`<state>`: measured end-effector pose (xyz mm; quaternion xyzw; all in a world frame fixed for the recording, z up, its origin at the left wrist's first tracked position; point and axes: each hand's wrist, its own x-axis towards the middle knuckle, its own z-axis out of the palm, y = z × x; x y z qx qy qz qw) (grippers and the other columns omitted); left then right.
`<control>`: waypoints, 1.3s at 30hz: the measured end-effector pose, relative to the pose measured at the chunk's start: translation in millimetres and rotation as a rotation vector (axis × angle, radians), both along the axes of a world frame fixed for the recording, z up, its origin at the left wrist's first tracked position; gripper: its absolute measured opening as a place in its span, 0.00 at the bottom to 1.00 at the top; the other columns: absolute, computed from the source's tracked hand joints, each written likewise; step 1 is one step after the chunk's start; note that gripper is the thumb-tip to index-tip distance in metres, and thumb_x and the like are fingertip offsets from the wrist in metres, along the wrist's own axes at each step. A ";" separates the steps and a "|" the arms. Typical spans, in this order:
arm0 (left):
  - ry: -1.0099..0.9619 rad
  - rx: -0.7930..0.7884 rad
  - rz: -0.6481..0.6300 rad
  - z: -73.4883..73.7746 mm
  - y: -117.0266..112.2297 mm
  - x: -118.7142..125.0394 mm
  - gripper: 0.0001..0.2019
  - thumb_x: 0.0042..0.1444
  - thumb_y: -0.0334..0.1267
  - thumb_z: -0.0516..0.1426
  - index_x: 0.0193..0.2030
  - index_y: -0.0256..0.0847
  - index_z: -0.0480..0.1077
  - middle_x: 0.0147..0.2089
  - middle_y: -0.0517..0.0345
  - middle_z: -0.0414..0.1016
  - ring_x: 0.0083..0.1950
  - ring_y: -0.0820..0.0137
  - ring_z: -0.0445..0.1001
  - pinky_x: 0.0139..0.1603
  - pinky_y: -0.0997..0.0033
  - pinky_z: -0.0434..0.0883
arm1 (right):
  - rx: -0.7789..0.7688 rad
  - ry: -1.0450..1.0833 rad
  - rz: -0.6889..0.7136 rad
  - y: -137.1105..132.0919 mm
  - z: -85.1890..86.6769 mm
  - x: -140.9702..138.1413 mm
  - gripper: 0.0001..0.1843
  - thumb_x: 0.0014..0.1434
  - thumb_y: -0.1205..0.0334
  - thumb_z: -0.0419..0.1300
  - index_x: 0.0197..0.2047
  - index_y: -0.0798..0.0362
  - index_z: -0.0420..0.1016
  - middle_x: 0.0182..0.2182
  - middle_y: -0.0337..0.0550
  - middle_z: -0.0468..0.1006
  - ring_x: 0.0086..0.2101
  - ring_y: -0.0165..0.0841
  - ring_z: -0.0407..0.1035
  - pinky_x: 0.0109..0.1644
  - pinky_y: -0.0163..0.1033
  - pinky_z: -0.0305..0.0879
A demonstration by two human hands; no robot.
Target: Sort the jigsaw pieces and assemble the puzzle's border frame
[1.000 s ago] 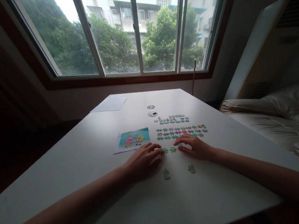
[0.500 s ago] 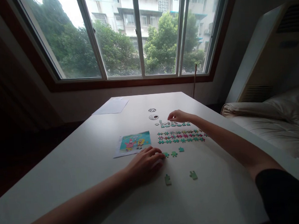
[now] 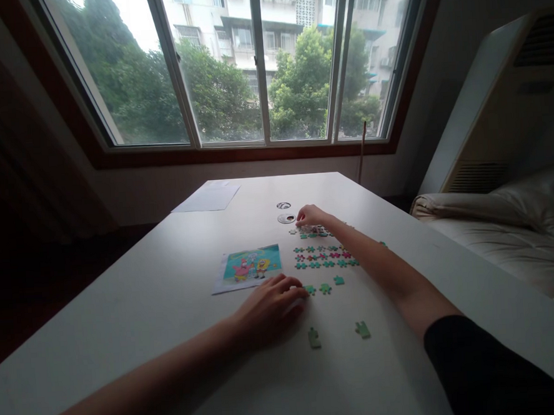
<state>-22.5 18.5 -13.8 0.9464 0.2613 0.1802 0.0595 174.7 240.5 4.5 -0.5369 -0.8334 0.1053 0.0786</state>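
Observation:
My left hand (image 3: 276, 300) rests on the white table with its fingers loosely bent and slightly apart. Its fingertips are at a green puzzle piece (image 3: 309, 290), beside another green piece (image 3: 326, 288). Farther off, my right hand (image 3: 312, 215) pinches at a small puzzle piece at the left end of the far rows; the fingers mostly hide that piece. Rows of puzzle pieces (image 3: 311, 257) lie under and beside my right forearm. A picture sheet (image 3: 252, 264) with cartoon figures lies just beyond my left hand.
Nearer to me lie two separate green pieces, one upright piece (image 3: 314, 338) and one tilted piece (image 3: 362, 329). Two round inserts (image 3: 286, 219) are set in the table (image 3: 147, 315). A white paper (image 3: 206, 198) lies at the far left. Bedding (image 3: 493, 219) is at the right.
My right hand has moved left, from above the far rows to a piece at their left end. My left hand has stayed in place. The view has shifted slightly.

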 end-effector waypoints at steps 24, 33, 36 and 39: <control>-0.026 0.017 -0.009 -1.3 0.5 -1.8 0.11 0.60 0.35 0.47 0.48 0.41 0.65 0.46 0.49 0.68 0.45 0.64 0.66 0.46 0.62 0.66 | -0.276 0.081 -0.146 28.4 -6.2 10.3 0.22 0.42 0.59 0.66 0.41 0.59 0.75 0.32 0.46 0.77 0.28 0.29 0.68 0.29 0.30 0.61; -0.018 0.023 -0.008 -0.1 -0.3 -2.0 0.11 0.60 0.34 0.48 0.47 0.41 0.65 0.46 0.50 0.68 0.45 0.65 0.65 0.46 0.62 0.66 | -0.344 0.028 -0.096 25.9 6.9 9.6 0.23 0.40 0.61 0.66 0.44 0.53 0.75 0.35 0.43 0.77 0.32 0.30 0.67 0.32 0.32 0.59; -0.016 0.018 -0.006 -0.5 -0.4 -2.2 0.11 0.59 0.34 0.48 0.48 0.41 0.65 0.46 0.50 0.68 0.45 0.65 0.65 0.46 0.62 0.66 | -0.340 0.015 -0.081 28.1 4.7 9.3 0.23 0.39 0.60 0.66 0.42 0.54 0.76 0.36 0.43 0.77 0.33 0.31 0.67 0.33 0.32 0.59; -0.018 0.017 -0.001 -0.7 -0.4 -1.9 0.11 0.60 0.34 0.48 0.47 0.42 0.65 0.46 0.50 0.68 0.45 0.65 0.66 0.46 0.62 0.66 | -0.328 0.002 -0.072 29.6 2.3 10.0 0.20 0.39 0.59 0.67 0.37 0.58 0.77 0.33 0.45 0.77 0.32 0.32 0.67 0.33 0.32 0.59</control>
